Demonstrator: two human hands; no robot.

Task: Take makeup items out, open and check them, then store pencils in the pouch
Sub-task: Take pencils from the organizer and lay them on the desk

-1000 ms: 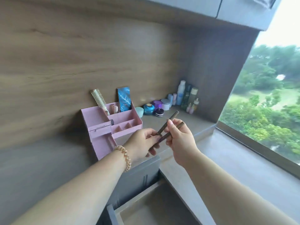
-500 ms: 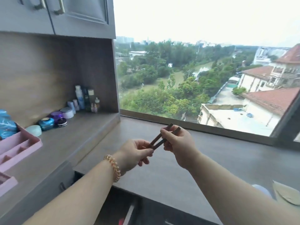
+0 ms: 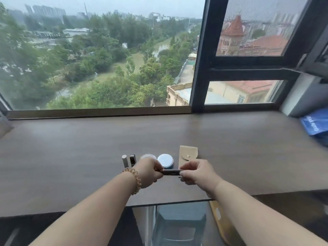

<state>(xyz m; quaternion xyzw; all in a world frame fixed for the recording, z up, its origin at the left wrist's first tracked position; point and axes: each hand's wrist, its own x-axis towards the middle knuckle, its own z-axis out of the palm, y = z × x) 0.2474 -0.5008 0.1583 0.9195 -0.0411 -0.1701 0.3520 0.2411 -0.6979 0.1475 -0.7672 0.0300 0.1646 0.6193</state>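
Observation:
Both hands hold brown makeup pencils (image 3: 171,172) level between them, just above the dark wooden desk (image 3: 71,157). My left hand (image 3: 150,172) grips their left end and my right hand (image 3: 198,173) grips their right end. Behind the hands a beige pouch (image 3: 188,154) with a snap flap lies flat on the desk. To its left sit a round blue-white compact (image 3: 165,160), a paler round compact (image 3: 148,156) partly hidden by my left hand, a black lipstick tube (image 3: 132,159) and a grey tube (image 3: 124,160).
A large window with a dark frame (image 3: 200,68) runs along the desk's far edge. A blue bag (image 3: 316,123) lies at the far right. Below the desk's near edge is an open gap with a chair seat (image 3: 177,226).
The view has swung right from the shelf with the pink organiser to the desk before the window. The pencils have gone from tilted upward to level, held low above the desk.

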